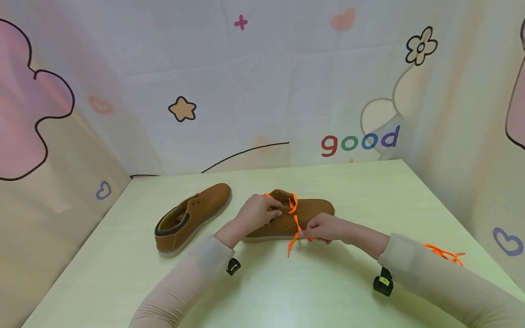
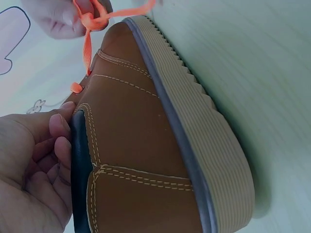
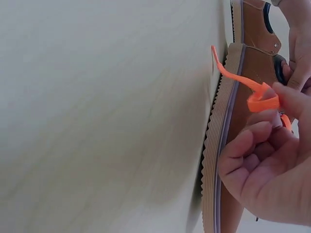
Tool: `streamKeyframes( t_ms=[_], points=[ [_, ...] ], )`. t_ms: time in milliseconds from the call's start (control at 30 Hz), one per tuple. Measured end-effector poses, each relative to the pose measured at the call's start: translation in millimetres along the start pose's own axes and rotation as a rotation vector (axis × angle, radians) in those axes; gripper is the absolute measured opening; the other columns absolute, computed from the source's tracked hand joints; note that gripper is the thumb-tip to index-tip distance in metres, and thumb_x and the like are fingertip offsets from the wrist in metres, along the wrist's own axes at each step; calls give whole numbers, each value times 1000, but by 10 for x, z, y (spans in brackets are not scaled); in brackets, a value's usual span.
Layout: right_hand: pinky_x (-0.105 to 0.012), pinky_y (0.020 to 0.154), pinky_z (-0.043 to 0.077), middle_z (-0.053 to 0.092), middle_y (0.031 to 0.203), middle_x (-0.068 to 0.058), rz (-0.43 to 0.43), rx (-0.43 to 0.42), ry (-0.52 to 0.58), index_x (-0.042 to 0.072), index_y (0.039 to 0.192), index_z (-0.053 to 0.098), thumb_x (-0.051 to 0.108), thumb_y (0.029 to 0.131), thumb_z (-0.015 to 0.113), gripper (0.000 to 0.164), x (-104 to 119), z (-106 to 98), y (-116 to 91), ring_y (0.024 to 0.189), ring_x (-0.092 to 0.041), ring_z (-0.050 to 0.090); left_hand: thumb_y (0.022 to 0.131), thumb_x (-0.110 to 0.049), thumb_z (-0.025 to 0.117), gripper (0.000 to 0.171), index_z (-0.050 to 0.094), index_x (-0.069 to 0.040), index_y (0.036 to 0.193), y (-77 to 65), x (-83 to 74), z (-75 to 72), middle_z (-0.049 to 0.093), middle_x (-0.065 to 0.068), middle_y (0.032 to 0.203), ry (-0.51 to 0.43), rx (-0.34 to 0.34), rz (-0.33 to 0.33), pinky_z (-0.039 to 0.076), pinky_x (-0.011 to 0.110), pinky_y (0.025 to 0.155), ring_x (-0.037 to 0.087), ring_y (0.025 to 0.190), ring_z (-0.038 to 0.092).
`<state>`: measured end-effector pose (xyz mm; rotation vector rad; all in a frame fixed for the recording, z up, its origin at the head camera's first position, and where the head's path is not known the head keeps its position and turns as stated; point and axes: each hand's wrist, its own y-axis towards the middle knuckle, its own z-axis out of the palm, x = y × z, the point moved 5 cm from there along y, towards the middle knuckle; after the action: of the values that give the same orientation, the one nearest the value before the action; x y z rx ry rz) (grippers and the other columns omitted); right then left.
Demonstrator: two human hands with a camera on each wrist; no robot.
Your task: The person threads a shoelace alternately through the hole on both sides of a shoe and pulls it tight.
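A brown shoe with a pale ribbed sole lies in the middle of the table, toe to the right. An orange shoelace runs through its eyelets and hangs over the near side. My left hand grips the edge of the shoe opening near the eyelets; in the left wrist view its fingers curl against the dark collar. My right hand pinches the lace between thumb and forefinger, just in front of the shoe's near side. The lace forms a small loop at those fingertips, its loose end sticking out beyond.
A second brown shoe, with bare eyelets, stands to the left. Another orange lace lies bunched on the right of the table, beyond my right sleeve. A printed curtain hangs behind the table.
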<state>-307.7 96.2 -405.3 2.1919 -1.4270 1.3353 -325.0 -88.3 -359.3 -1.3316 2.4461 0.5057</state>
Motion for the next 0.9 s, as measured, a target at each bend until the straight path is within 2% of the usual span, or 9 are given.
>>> streamKeyframes(
  t_ms=[200, 300, 400, 533, 633, 733, 800, 900],
  points=[
    [-21, 56, 22, 36, 58, 10, -99, -31, -136, 13, 61, 48, 30, 93, 73, 44, -49, -41, -175, 58, -8, 30, 97, -14, 70, 17, 79, -6, 108, -9, 13, 14, 74, 7, 78, -4, 1, -17, 38, 16, 55, 4, 50, 51],
    [-20, 60, 29, 50, 67, 8, -163, -66, -158, 9, 65, 55, 29, 94, 72, 39, -71, -96, -284, 65, -6, 39, 97, -15, 70, 16, 79, -6, 107, -10, 20, 21, 73, 6, 76, -12, 4, -17, 38, 17, 56, 5, 51, 51],
    [-21, 66, 39, 66, 86, 1, -228, -106, -152, 5, 71, 61, 25, 95, 71, 33, -85, -169, -405, 78, -5, 52, 97, -15, 70, 16, 79, -7, 107, -6, 24, 22, 73, 6, 76, -15, 3, -13, 39, 17, 56, 5, 51, 52],
    [-25, 74, 45, 70, 101, -4, -223, -193, -44, 2, 71, 59, 21, 96, 69, 33, -131, -298, -529, 92, -10, 57, 96, -16, 71, 19, 79, -7, 110, 2, 31, 17, 76, 7, 81, 3, -5, -12, 40, 17, 57, 4, 51, 52],
    [-33, 82, 43, 66, 98, -3, -189, -223, 106, 0, 78, 61, 22, 98, 66, 30, -167, -357, -562, 95, -14, 56, 96, -16, 72, 19, 80, -7, 110, 12, 27, 17, 77, 8, 85, 23, -4, -10, 41, 17, 58, 5, 52, 53],
    [-37, 86, 40, 64, 99, 1, -182, -229, 200, 2, 82, 62, 22, 101, 63, 28, -159, -367, -546, 100, -14, 55, 95, -16, 72, 18, 80, -6, 109, 21, 10, 15, 78, 8, 90, 50, -1, -3, 44, 19, 64, 8, 60, 57],
    [-36, 88, 42, 65, 99, 5, -174, -262, 245, 5, 81, 63, 21, 101, 62, 26, -135, -376, -506, 101, -12, 56, 95, -16, 73, 18, 79, -6, 109, 18, -1, 6, 79, 9, 95, 62, 1, -9, 49, 23, 70, 13, 70, 63],
    [-27, 92, 48, 65, 101, 10, -167, -325, 333, 11, 75, 61, 18, 102, 61, 27, -95, -393, -440, 104, -9, 57, 96, -16, 72, 19, 79, -4, 109, 10, -13, -5, 79, 10, 103, 75, 1, -28, 54, 31, 78, 20, 85, 68]
  ],
)
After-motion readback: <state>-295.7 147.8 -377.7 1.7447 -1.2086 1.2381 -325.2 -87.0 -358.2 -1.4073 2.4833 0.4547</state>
